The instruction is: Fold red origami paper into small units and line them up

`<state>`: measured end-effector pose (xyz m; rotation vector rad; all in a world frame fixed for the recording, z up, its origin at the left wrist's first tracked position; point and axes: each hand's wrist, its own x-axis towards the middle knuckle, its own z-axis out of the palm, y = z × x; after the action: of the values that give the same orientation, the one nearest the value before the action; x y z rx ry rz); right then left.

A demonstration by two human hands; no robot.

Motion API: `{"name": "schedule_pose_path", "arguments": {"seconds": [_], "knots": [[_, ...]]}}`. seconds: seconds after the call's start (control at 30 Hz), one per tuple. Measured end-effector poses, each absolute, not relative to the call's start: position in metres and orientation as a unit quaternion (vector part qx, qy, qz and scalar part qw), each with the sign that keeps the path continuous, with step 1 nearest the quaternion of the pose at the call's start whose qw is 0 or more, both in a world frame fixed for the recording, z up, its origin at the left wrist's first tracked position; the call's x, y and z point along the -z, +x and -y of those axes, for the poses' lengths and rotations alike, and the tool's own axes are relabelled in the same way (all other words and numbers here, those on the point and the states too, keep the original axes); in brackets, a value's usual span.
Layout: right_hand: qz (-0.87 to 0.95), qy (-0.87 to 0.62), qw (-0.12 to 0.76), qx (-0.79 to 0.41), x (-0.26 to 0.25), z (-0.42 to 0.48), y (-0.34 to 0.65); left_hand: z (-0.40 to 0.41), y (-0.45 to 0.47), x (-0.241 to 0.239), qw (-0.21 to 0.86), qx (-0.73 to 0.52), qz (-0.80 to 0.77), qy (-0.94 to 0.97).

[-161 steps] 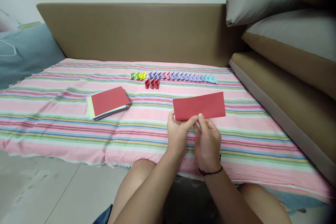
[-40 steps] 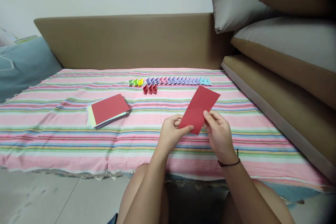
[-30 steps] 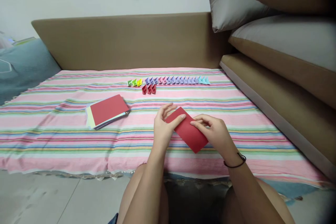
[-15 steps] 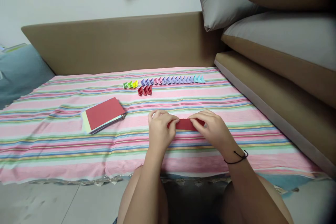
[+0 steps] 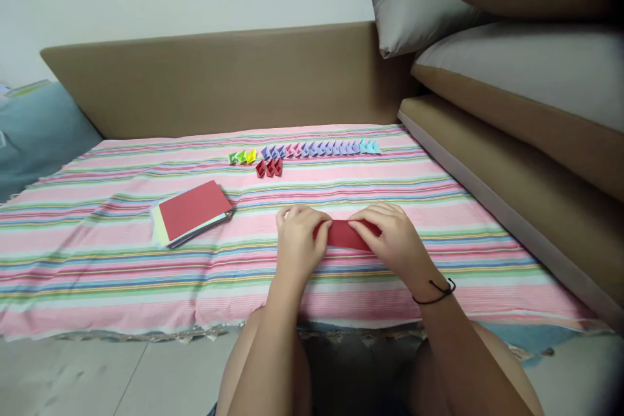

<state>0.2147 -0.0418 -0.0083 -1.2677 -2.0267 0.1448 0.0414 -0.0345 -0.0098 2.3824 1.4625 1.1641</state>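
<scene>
A strip of folded red paper (image 5: 344, 235) stretches between my two hands, just above the striped cloth. My left hand (image 5: 303, 232) pinches its left end between thumb and fingers. Its right part is gripped by my right hand (image 5: 387, 232), thumb in front and fingers behind. The fingers cover both ends of the paper. Beyond my hands stand several dark red folded paper boats (image 5: 270, 168). Behind those runs a row of small paper boats (image 5: 319, 150) in purple, pink and light blue, with green and yellow ones (image 5: 242, 156) at its left end.
A stack of coloured paper (image 5: 195, 211), red sheet on top, lies to the left on the striped cloth (image 5: 112, 273). A brown backrest (image 5: 234, 84) closes off the far side. Grey and brown cushions (image 5: 526, 71) are piled at the right. At far left is a blue cushion (image 5: 41, 133).
More of the red paper's front face shows now, its lower edge sitting lower. My right hand has shifted slightly to the left; my left hand is almost where it was.
</scene>
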Motion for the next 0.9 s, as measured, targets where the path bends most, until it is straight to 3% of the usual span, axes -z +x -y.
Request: {"name": "schedule_pose_path", "arguments": {"seconds": [0.37,0.53,0.63,0.77,0.9], "knots": [[0.763,-0.483,0.417,-0.106,0.001,0.045,0.227,0.033,0.034,0.005,-0.005,-0.357,-0.445,0.821],[0.66,-0.525,0.493,-0.213,0.004,0.043,0.245,0.023,0.012,0.009,-0.016,-0.406,-0.504,0.763],[0.544,-0.529,0.564,-0.326,0.009,0.041,0.247,0.02,0.009,0.011,0.109,-0.533,-0.532,0.649],[0.432,-0.481,0.62,-0.444,0.015,0.037,0.236,0.025,0.03,0.011,0.474,-0.595,-0.431,0.485],[0.396,-0.479,0.63,-0.466,0.022,0.035,0.222,0.032,0.052,0.012,0.567,-0.555,-0.414,0.448]]}}
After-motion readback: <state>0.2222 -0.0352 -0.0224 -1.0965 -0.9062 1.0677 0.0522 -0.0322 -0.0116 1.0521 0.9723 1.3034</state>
